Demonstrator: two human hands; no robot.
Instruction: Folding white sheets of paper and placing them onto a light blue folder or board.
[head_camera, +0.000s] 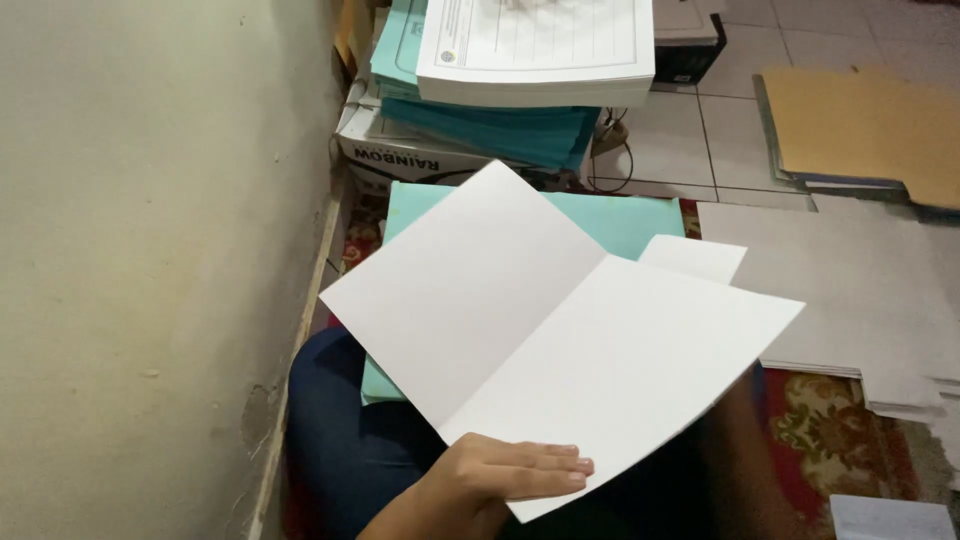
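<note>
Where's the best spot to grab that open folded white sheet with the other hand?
Probably the far right edge of the white sheet, coming in from the right. That half sticks out free, with nothing resting on it, while the left hand already has its fingers laid on the near bottom edge beside the center crease.

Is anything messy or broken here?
The wall has chipped, cracked plaster low down near the floor. The paper stacks on the cardboard box sit crookedly. The white folded sheet under the left hand looks undamaged.
</note>
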